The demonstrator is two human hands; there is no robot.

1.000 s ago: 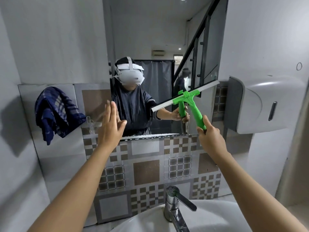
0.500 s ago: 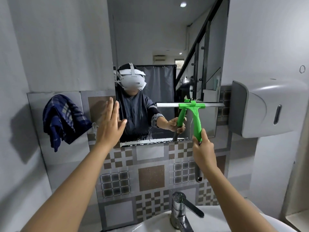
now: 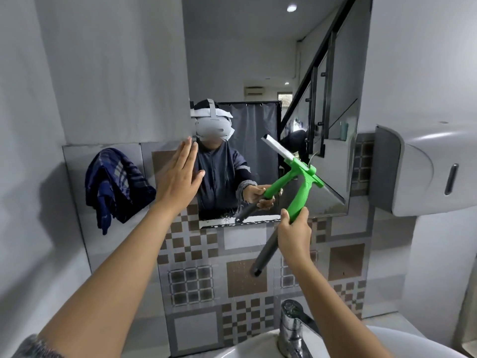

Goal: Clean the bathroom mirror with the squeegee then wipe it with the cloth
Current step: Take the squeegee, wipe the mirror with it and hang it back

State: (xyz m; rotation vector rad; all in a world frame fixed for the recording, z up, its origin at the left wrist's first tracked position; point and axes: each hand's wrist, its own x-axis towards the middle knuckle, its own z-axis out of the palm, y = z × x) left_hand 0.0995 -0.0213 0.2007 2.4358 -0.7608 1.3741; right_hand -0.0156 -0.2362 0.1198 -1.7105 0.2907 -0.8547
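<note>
The mirror hangs on the wall above a patterned tile panel. My right hand grips the green squeegee by its handle, near where the grey pole end sticks out below. Its blade lies against the lower right of the glass, tilted with the left end up and the right end down. My left hand is flat and open with fingers up, at the mirror's left edge. A dark blue checked cloth hangs on the wall to the left of the mirror, apart from both hands.
A white wall dispenser juts out just right of the mirror. Below are a chrome tap and a white basin. A line of water or foam runs along the mirror's bottom edge.
The squeegee blade has swung from level to steeply tilted, its right end now low on the glass. My left hand has risen a little along the mirror's left edge.
</note>
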